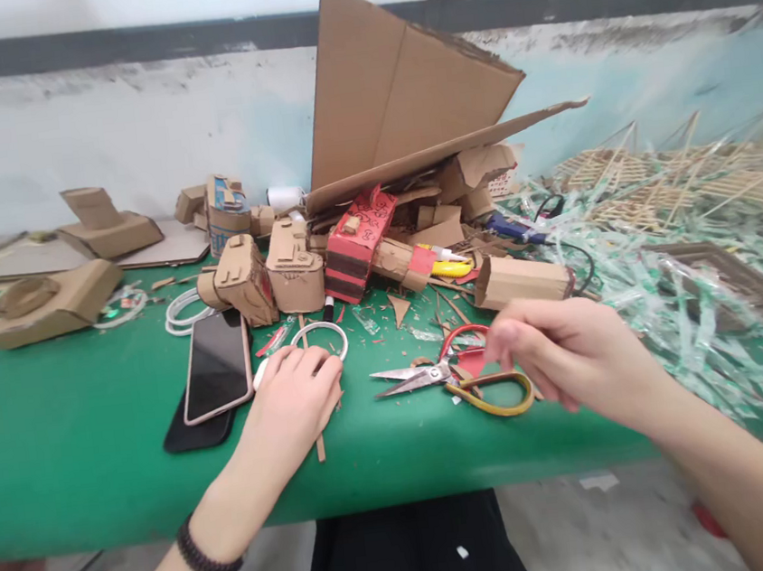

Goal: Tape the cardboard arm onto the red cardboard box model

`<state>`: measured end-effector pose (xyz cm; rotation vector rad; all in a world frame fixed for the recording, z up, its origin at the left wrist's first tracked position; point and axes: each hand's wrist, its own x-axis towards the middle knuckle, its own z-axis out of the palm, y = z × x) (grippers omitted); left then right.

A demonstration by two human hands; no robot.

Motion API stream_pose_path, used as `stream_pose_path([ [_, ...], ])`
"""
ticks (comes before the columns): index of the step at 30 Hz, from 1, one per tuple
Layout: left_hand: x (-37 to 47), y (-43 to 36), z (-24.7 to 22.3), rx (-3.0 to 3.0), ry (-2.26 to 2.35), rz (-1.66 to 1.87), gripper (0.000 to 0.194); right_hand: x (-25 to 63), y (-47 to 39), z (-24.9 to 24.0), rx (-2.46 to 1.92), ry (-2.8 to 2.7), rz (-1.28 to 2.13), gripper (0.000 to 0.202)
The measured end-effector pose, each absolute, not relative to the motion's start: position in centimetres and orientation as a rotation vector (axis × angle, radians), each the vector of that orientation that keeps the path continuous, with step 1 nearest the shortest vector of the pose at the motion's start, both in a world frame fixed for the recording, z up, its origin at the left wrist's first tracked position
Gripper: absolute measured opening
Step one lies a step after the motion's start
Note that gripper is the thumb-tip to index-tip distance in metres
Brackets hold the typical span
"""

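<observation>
My left hand (300,387) lies palm down on the green tabletop, its fingers curled at a white cable (323,326); what is under the fingers is hidden. Left of it, a phone with a pink edge (218,368) overlaps a black phone (196,429). My right hand (552,354) hovers beside the scissors (435,373), fingers curled and partly blurred; whether they hold anything cannot be seen. The scissors lie with blades pointing left, one red handle and one yellow. Behind the right hand lies a cardboard tube (521,282).
Several cardboard pieces, including a red one (360,244), are heaped behind the hands beneath a large cardboard sheet (400,74). Clear plastic strips (691,316) and thin sticks (623,183) cover the right side. Cardboard models (56,301) sit at the left.
</observation>
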<state>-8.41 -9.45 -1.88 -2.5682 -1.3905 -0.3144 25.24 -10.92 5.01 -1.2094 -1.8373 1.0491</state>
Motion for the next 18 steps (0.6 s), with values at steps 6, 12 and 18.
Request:
stream_pose_path([
  [6,-8.7,-9.7,0.2,-2.661,-1.638,-1.009,0.014,28.5,-9.1,2.6,-1.169,-2.241,0.508,0.020],
  [12,-7.6,-9.3,3.3,-2.619,-2.243,-1.902,0.017,29.3,-8.2,0.5,-1.183,-2.739,0.283,0.043],
  [18,-6.4,-7.8,3.6,-2.539,-2.256,-2.614,0.018,27.7,-7.1,0.5,-1.203,-3.004,0.078,0.046],
])
